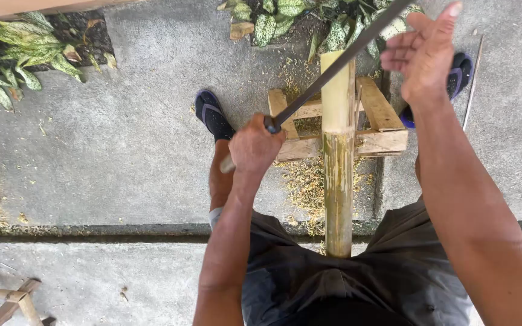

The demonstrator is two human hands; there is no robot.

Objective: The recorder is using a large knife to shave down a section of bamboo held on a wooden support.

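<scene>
While my left hand [254,147] is closed tight around the handle of a long dark blade [339,60], the blade runs diagonally up and to the right from that fist and crosses the top end of the bamboo pole [338,175]. I see the pole standing nearly upright between my knees, its long axis running from my lap toward the far edge of the wooden frame [382,124], against which it leans. Its upper section is pale and stripped; the lower part is green-yellow and rougher. The blade lies on or just at the pale tip, its back side facing up; I cannot tell whether the edge has bitten into the wood.

My right hand [424,51] is open, fingers loosely curled and palm turned toward the blade, raised just beside the blade's far stretch and apart from it. It holds nothing. Of the two, the left hand sits nearer the pole, just left of it at the frame's near left corner; the right is farther out, past the frame's right side.

Both forearms reach forward and down. Shavings [303,181] lie on the concrete floor [128,133] around the frame's base, with a sandalled foot [212,115] to the left.
</scene>
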